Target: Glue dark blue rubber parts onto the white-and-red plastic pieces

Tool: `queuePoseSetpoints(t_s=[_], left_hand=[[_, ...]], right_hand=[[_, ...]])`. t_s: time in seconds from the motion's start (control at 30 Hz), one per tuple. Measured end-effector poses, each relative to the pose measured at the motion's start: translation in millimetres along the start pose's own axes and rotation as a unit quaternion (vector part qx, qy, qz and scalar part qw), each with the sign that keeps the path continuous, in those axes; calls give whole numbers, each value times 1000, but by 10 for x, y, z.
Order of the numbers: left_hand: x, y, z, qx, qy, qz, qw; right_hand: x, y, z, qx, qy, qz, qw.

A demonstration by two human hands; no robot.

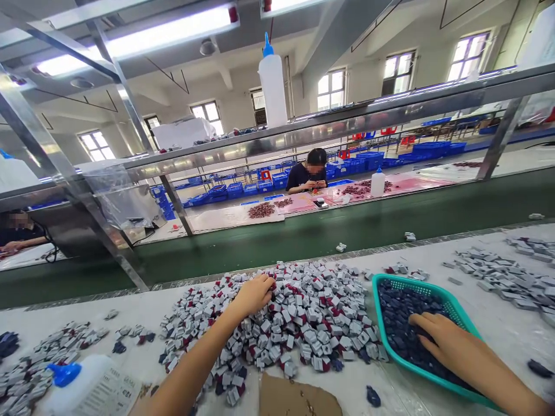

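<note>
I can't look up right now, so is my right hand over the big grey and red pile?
No, the right hand is at the teal basket, over the dark pieces inside it.

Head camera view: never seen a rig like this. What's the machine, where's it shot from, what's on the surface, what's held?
No machine arms here: a person works with two bare hands. This one picture comes from a camera on their head, looking forward and down.

On the white worktop lie a large heap of small light-grey and dark-red pieces, a teal plastic basket of dark-blue pieces and a white bottle with a blue nozzle.

The left hand reaches onto the heap, its fingers at a dark-red piece; the right hand rests in the basket. Whether either grips anything, I can't tell.
</note>
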State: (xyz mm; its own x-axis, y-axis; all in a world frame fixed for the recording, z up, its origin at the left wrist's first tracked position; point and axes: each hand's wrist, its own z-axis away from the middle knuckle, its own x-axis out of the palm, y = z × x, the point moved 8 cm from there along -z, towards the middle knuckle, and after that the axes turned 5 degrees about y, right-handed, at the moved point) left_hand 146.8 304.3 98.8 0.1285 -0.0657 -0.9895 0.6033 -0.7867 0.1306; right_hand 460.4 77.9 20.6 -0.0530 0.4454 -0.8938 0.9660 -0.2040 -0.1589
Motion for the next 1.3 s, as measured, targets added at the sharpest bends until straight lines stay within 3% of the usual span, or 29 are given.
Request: queuePoseSetpoints(t_s=[0.2,0.37,0.43,0.53,0.6,0.67,0.73,0.83,0.9,1.0,1.1,1.2,1.3], left_hand=[[-197,-128,187,-93,120,98,983],[-309,-167,685,-158,225,212,938],[-189,-166,976,-194,264,335,884],[173,-170,1456,-272,329,517,742],[425,-167,1763,-328,375,558,663],[624,-168,2012,-369,410,577,602],[739,-161,2163,-388,414,595,569],[756,-81,2248,-400,370,620,564],[714,52,2232,-396,323,642,572],[653,257,2176,-383,299,659,574],[716,413,2150,-387,293,670,562],[863,579,2172,-393,247,710,530],[967,682,2246,-406,208,733,504]], right_hand=[[60,-15,-160,4,-79,-22,997],[-85,-59,-156,7,-95,-72,993],[-133,-52,-135,24,-95,-79,992],[-159,-44,-142,38,-95,-90,991],[-213,-37,-192,49,-69,-105,991],[-313,-67,-259,53,-28,-133,989],[-403,-164,-304,53,-14,-162,985],[-448,-457,-272,75,-51,-206,974],[-426,-798,-182,75,-80,-249,962],[-291,-1505,36,-2,-127,-300,945],[-38,-2130,356,-81,-211,-310,923],[146,-2480,616,-129,-266,-289,910],[238,-2655,743,-172,-288,-256,907]])
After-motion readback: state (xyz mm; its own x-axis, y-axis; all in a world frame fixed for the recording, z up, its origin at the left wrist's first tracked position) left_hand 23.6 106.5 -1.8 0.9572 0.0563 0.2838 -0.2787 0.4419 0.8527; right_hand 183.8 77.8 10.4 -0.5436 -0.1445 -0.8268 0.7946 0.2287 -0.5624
